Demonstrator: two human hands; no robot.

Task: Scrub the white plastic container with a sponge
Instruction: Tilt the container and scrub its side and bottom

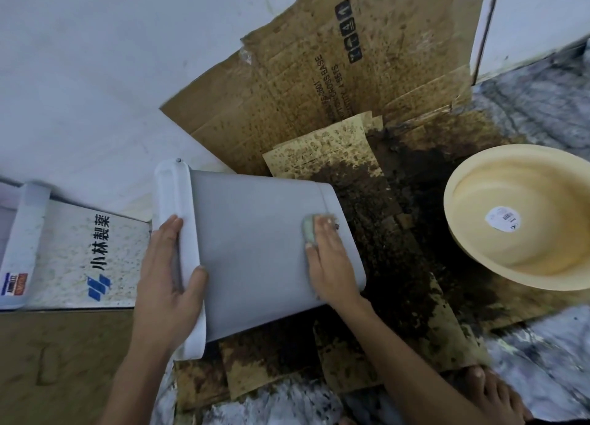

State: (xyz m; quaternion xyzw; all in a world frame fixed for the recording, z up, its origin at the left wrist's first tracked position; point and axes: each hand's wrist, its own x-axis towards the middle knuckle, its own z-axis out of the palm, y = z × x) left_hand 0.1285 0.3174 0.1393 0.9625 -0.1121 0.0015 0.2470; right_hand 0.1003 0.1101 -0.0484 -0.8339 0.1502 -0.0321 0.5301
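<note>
The white plastic container (252, 245) lies tipped on its side over dirty cardboard, its thick rim to the left and its base to the right. My left hand (170, 284) grips the rim, thumb on the container's wall. My right hand (329, 258) lies flat on the wall near the base and presses a pale green sponge (309, 231) against it. Only the sponge's edge shows past my fingers. Dark specks cling to the sponge and my fingertips.
Soiled, soil-covered cardboard (367, 105) lines the floor and leans on the white wall. A cream plastic basin (523, 220) sits at the right. A white box with blue lettering (79, 258) lies at the left. My bare foot (491, 392) rests on the floor at the lower right.
</note>
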